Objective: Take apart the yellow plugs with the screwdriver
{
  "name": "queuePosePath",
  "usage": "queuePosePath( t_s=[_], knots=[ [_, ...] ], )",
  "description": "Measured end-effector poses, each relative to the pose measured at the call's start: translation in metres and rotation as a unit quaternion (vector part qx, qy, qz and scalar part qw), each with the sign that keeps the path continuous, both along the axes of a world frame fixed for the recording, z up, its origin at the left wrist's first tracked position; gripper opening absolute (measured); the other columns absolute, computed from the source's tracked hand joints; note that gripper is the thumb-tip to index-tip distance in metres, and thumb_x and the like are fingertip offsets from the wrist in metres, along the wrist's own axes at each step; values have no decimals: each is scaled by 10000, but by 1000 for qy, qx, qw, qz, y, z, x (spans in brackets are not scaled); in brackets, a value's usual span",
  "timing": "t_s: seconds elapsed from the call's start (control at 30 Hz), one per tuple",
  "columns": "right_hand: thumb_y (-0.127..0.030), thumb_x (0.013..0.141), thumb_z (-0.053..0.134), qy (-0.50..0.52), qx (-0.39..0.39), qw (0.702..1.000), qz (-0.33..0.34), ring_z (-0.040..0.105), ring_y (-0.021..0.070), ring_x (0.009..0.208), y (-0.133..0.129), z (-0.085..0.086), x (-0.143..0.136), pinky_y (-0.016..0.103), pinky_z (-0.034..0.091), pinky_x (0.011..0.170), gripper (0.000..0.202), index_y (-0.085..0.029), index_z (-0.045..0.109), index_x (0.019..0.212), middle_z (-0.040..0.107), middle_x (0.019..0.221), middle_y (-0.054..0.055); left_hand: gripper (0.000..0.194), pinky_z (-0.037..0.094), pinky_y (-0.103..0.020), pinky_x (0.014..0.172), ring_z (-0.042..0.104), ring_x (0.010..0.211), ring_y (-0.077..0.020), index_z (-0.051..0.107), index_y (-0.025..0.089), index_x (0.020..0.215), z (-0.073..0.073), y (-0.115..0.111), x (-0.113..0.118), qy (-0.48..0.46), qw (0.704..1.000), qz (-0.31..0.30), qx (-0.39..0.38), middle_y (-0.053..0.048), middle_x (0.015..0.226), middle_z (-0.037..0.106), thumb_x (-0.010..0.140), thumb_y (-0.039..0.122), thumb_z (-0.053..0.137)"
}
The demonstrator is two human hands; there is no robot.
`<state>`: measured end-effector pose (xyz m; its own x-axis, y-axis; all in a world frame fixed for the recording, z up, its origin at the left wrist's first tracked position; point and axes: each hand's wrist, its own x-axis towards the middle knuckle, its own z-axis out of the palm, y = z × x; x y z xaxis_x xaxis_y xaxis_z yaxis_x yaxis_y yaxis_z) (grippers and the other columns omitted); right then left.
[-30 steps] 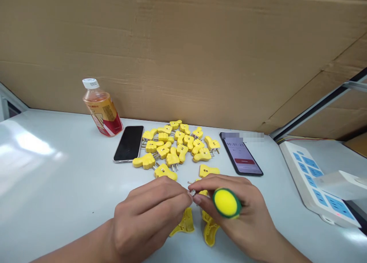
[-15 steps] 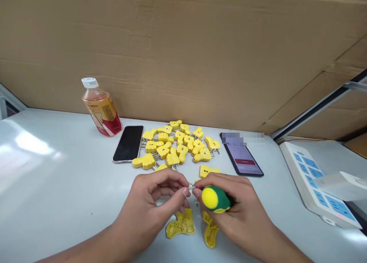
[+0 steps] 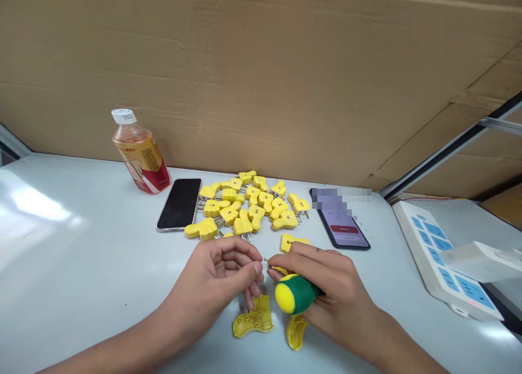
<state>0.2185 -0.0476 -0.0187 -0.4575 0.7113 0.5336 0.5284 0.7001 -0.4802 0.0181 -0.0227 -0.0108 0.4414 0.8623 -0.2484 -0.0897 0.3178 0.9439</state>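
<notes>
Green-and-yellow handle resting in gripping right hand, near narrowly curled left hand (any hold there unclear).

- A screwdriver is gripped by the right hand.
- The left hand is held near it.
- Shells are laid below the hands.
- Plugs are clustered between phones.

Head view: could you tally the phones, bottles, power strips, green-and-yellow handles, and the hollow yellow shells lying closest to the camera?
Phones: 2
Bottle: 1
Power strip: 1
Green-and-yellow handle, held in the right hand: 1
Hollow yellow shells, one partly covered: 2
Total: 7
</notes>
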Motion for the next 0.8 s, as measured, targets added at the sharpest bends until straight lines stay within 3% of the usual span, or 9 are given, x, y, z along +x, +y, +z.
queuePosePath(
  t_s=[0.27,0.4,0.57,0.67,0.8],
  knots=[
    [-71,906,622,65,-37,997,2,506,116,547,6,-2,2,233,403,500,137,-152,732,916,613,666,-5,313,498,-232,452,576,459,-119,638,172,766,2,3,-2,54,998,18,30,13,576,641,788,467,741],
    [-101,914,609,-1,-66,998,6,531,128,551,6,-3,4,245,404,511,152,-166,744,892,642,659,1,265,393,-211,417,485,451,-107,641,187,781,5,5,-6,129,985,53,101,43,549,562,843,444,657],
    [-24,849,628,-116,-88,989,8,617,146,610,4,-8,5,253,413,560,248,-222,760,916,720,732,4,234,399,-222,517,501,555,-126,670,193,741,8,8,-12,224,930,90,278,29,585,567,885,366,609],
    [13,805,639,-147,-83,986,2,619,145,599,4,-10,4,256,388,551,297,-225,765,929,715,732,-1,219,382,-219,508,490,547,-122,674,189,768,7,10,-14,240,917,84,308,34,584,557,906,330,579],
    [75,645,620,-196,-78,977,-16,592,143,555,4,-10,4,266,325,517,420,-217,762,911,705,719,-13,246,353,-216,487,453,522,-114,658,188,747,5,11,-13,252,910,77,319,48,562,503,916,335,557]
  ],
)
